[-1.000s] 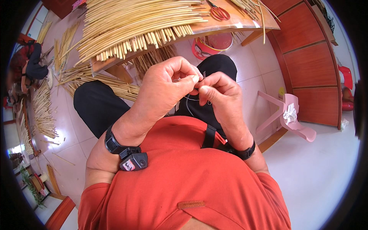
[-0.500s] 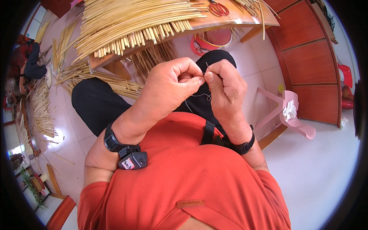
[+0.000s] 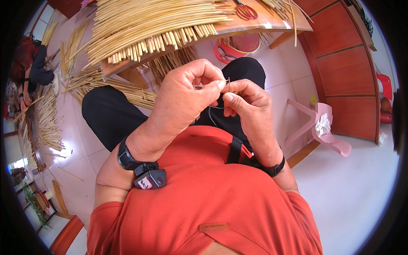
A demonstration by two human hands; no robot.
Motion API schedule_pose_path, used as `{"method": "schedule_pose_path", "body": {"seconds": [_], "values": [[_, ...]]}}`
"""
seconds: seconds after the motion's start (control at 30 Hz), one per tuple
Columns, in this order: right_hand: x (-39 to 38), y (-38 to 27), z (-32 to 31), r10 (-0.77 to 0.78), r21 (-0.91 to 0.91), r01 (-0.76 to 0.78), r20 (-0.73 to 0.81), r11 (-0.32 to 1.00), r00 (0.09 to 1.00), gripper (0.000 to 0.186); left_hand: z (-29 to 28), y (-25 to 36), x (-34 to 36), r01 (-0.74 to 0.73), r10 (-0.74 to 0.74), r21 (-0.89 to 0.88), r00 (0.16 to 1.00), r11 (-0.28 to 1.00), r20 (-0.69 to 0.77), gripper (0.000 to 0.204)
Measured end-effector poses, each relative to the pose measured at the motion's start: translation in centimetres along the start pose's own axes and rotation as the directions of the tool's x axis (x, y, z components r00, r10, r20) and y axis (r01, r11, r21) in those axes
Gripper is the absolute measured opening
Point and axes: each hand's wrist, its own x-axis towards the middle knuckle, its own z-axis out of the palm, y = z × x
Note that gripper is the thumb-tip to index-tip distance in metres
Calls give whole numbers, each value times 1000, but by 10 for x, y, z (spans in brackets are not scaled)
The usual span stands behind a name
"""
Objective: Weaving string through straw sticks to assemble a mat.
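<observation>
My left hand (image 3: 182, 89) and my right hand (image 3: 255, 108) meet above my lap, their fingertips almost touching. A thin dark needle (image 3: 229, 80) stands upright at the tips of my right thumb and forefinger. Beside it, my left thumb and forefinger are pinched on a fine pale thread, whose end is hidden by the fingertips. A slack length of thread (image 3: 217, 107) runs below, between the two hands.
Ahead stands a wooden table (image 3: 255, 26) bearing many straw-coloured stalks (image 3: 148, 25) and red-handled scissors (image 3: 246, 12). Under it is a red bucket (image 3: 225, 53). A pink stool (image 3: 318, 123) stands right, by a wooden cabinet (image 3: 344, 68). Stalk bundles (image 3: 46, 123) and another person (image 3: 36, 68) are left.
My right hand has shifted slightly down, its thumb and forefinger less tightly closed, and the needle has come down beside my left fingertips. The hanging thread loop has changed shape.
</observation>
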Motion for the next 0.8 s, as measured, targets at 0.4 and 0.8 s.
{"method": "schedule_pose_path", "body": {"seconds": [0.4, 0.8], "values": [[0, -6, 3, -8, -46, 9, 12, 999, 1000, 6, 0, -2, 0, -3, 2, 63, 1000, 998, 14, 7], [2, -4, 3, 1, -59, 0, 12, 998, 1000, 9, -1, -5, 2, -27, 24, 56, 999, 998, 41, 7]]}}
